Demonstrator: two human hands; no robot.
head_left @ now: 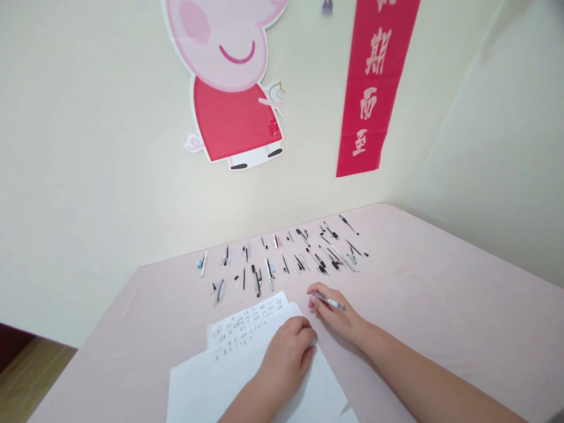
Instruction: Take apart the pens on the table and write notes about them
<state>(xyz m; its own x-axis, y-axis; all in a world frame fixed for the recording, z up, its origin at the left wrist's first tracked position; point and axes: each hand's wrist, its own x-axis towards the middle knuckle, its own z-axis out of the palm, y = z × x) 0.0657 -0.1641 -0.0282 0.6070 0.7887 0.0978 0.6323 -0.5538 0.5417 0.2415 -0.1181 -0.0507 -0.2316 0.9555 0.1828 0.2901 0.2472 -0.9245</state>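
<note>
Left hand (286,355) flat on paper (229,382), right hand (337,314) gripping pen (329,302), table (440,305) edges far

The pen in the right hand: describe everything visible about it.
The pen is slim, with a clear or pale barrel and a darker section near one end. It lies nearly flat, angled across the right hand, pinched in the fingers just above the pink table. It sits right of the sheets of paper and does not touch them. Whether it is capped cannot be told.

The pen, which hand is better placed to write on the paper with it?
The right hand: it already holds the pen, just beside the paper. The left hand lies flat on the paper.
</note>
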